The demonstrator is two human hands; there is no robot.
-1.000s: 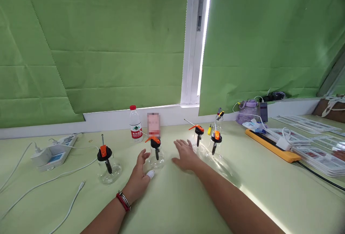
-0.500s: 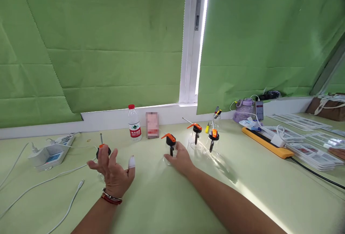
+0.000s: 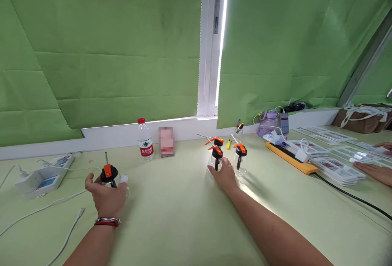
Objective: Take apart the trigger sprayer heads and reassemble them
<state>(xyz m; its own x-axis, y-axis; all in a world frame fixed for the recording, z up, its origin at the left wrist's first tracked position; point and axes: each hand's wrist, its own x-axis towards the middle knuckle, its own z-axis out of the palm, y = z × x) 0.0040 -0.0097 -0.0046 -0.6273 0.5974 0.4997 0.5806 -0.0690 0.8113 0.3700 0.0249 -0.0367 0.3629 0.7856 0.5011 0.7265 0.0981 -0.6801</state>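
Orange-topped, one clear jar (image 3: 110,174) stands at the lower left of the frame, the left hand (image 3: 108,197) closed around it; right of centre, I see the right hand (image 3: 226,175) clasping a second jar (image 3: 217,152), near a third jar (image 3: 240,150).

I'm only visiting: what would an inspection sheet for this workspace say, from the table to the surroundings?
Surface: pale green table, glare near the right arm.
Things in use: four clear jars with black-and-orange tops, upright.
Clutter: red-capped bottle, purple jug, stacked sheets.
Hands: left hand curls around the left jar, grip unclear; right hand holds one of the three right-side jars.
Cables: white cable with a loose end; orange power strip.
Surroundings: green blinds; another person's hand.
Spills: nothing seen.
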